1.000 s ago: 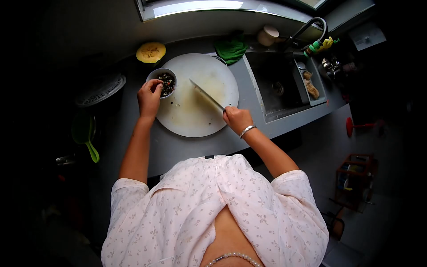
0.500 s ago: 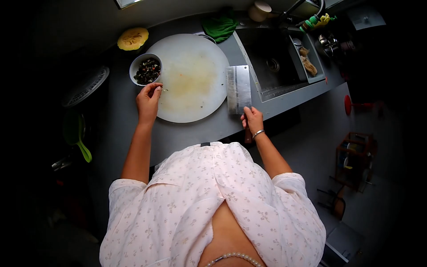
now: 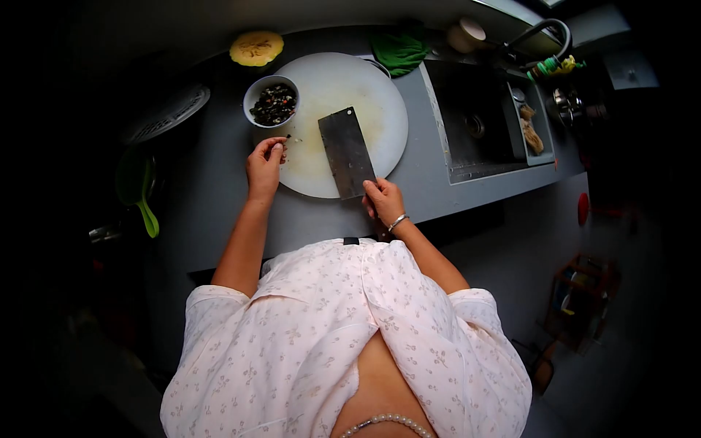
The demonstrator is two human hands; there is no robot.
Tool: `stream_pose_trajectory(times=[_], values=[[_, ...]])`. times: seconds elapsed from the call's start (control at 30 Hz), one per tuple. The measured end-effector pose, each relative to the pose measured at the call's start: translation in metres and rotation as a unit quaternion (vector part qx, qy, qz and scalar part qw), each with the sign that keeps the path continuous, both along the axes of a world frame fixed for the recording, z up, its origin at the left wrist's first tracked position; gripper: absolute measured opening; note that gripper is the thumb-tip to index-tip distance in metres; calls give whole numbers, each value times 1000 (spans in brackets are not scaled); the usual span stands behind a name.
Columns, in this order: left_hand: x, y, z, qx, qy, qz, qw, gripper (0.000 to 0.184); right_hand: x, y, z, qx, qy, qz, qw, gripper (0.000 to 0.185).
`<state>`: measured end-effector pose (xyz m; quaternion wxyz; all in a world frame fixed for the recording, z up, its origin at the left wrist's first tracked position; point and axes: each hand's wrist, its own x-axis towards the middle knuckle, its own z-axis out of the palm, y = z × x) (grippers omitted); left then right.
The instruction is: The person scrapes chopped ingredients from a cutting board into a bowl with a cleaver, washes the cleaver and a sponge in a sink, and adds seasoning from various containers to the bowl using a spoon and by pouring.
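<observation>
My right hand (image 3: 382,201) is wrapped round the handle of a cleaver (image 3: 345,150). Its broad blade is over the right half of a round white cutting board (image 3: 391,120), pointing away from me; whether it touches the board I cannot tell. At the board's near left edge, my left hand (image 3: 266,168) has its thumb and fingers pinched together, with small dark and pale bits beside the fingertips. What is between them, if anything, is too small to name. Just beyond that hand, a white bowl (image 3: 249,101) holds dark chopped food (image 3: 274,104) with red and pale pieces.
Behind the bowl lies a cut yellow squash half (image 3: 256,48). A green cloth (image 3: 399,52) is at the back, near a dark sink (image 3: 467,157) with a tap (image 3: 562,33). On the left are a grey slotted lid or basket (image 3: 171,115) and a green-handled utensil (image 3: 150,219).
The cleaver has moved left, from beside the board's right edge to over the board. My left hand stays pinched near the bowl. The whole view has shifted slightly.
</observation>
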<state>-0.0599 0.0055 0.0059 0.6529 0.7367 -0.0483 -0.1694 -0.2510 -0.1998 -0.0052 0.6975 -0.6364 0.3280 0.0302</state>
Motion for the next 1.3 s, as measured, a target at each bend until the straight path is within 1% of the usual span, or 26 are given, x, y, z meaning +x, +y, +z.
stream_pose_trajectory(times=[0.07, 0.17, 0.23, 0.3, 0.37, 0.43, 0.5, 0.57, 0.63, 0.67, 0.7, 0.77, 0.8, 0.87, 1.0, 1.07, 1.13, 1.23, 1.3], values=[[-3, 4, -1, -2, 11, 14, 1000, 18, 9, -9, 1, -9, 2, -4, 1000, 31], [-4, 10, -7, -11, 29, 49, 998, 21, 24, -32, -4, -31, 4, -59, 998, 32], [-2, 14, -18, -13, 31, 73, 997, 22, 31, -43, -9, -32, 5, -56, 998, 33], [0, 16, -31, -14, 34, 99, 994, 24, 39, -43, -7, -33, 10, -34, 999, 34], [1, 18, -43, -8, 19, 118, 993, 26, 46, -33, 1, -64, 35, 28, 997, 35], [2, 18, -51, 2, 16, 129, 992, 26, 53, -23, -2, -48, 31, 79, 995, 34], [1, 16, -56, 114, -82, 104, 985, 26, 55, -10, 1, -13, 23, 89, 996, 35], [-2, 10, -59, 121, -92, 103, 983, 30, 53, -6, -4, -14, 25, 104, 994, 36], [-6, 3, -57, 182, -210, 79, 957, 28, 51, -4, -5, -17, 26, 117, 993, 36], [-7, 0, -58, 215, -216, 56, 951, 29, 49, -3, -5, -31, 32, 129, 991, 35], [-9, -2, -55, 215, -215, 56, 951, 29, 47, -2, -4, -47, 38, 140, 988, 35], [-14, -6, -48, 331, -303, 10, 894, 33, 45, 2, -2, -40, 44, 133, 989, 35], [-15, -7, -48, 331, -302, 10, 894, 33, 44, 5, -1, -32, 48, 125, 990, 35], [-17, -9, -47, 359, -326, -14, 874, 36, 42, 8, -2, -25, 50, 123, 991, 35], [-18, -10, -46, 354, -348, -20, 868, 39, 39, 14, -5, -32, 55, 122, 990, 35], [-19, -10, -45, 371, -360, -40, 855, 40, 38, 17, -3, -23, 59, 124, 990, 34], [-21, -12, -43, 364, -363, -38, 857, 40, 38, 21, 0, -14, 62, 125, 990, 34], [-24, -14, -40, 366, -366, -37, 855, 39, 36, 23, 1, 7, 60, 139, 988, 32], [-25, -11, -37, 377, -366, -38, 850, 38, 34, 20, 0, 64, 70, 127, 987, 30]])
